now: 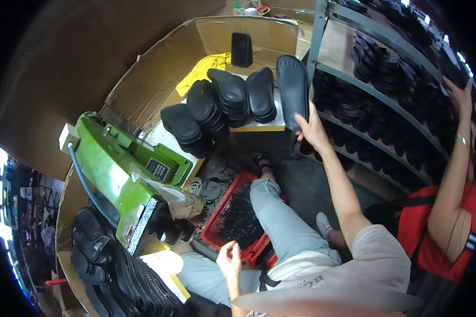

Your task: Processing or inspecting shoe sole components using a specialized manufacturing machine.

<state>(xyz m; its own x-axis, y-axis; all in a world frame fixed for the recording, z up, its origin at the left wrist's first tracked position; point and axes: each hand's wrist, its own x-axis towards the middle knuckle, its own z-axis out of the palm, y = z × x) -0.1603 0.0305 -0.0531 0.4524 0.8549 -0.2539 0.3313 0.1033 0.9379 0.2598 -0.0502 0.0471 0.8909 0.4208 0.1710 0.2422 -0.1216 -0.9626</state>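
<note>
My right hand [313,131] is raised toward the back of the bench and closed on the lower end of a black shoe sole [292,84]. The thumb presses its face, and the sole stands nearly upright. Left of it, several stacks of similar black soles [232,95] line a white board [272,127] with a yellow edge. My left hand [229,261] hangs over my lap with its fingers curled in, and nothing shows in them. It is between the green machine [124,169] and a red crate [209,232] holding black scraps.
Cardboard walls [206,39] surround the bench, with a yellow cloth [201,71] inside. More black soles [137,274] are stacked beside the machine's lit head. A metal shelf rack [365,79] filled with soles stands at right, where a person in a red top [433,222] reaches up.
</note>
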